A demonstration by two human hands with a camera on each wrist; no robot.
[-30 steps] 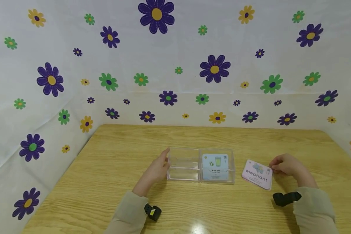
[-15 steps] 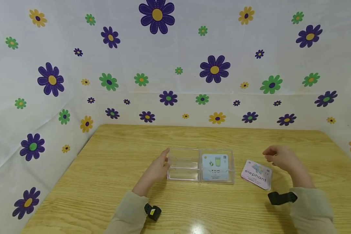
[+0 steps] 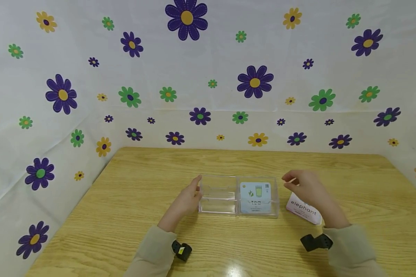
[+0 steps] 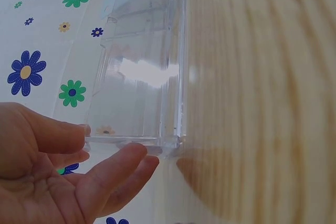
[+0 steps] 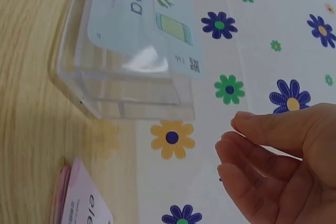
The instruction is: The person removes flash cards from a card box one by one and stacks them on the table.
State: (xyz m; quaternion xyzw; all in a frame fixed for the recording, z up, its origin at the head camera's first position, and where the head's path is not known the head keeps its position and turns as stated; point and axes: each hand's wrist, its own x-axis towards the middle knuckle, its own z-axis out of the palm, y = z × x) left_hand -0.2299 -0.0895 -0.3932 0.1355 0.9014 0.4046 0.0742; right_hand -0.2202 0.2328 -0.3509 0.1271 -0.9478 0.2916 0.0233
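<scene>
A clear plastic two-compartment card box [image 3: 217, 200] stands mid-table, with a blue "tea" card [image 3: 255, 206] upright in its right compartment and no card showing in the left one. My left hand [image 3: 185, 198] holds the box's left end; in the left wrist view the thumb and fingertips touch its end wall. Above and left of a small stack of pink "elephant" cards [image 3: 301, 211], my right hand [image 3: 308, 188] hovers with loosely bent fingers and nothing in them. The right hand and wrist hide the stack's upper right part.
The wooden table [image 3: 152, 169] meets a flower-printed white cloth [image 3: 201, 69] at the back and sides. Black wrist cameras sit on both sleeves. Bare tabletop lies in front of the box and to its left.
My right hand has left the right edge of the elephant cards, risen, and moved left over the stack toward the box. The left hand, box and cards stay put.
</scene>
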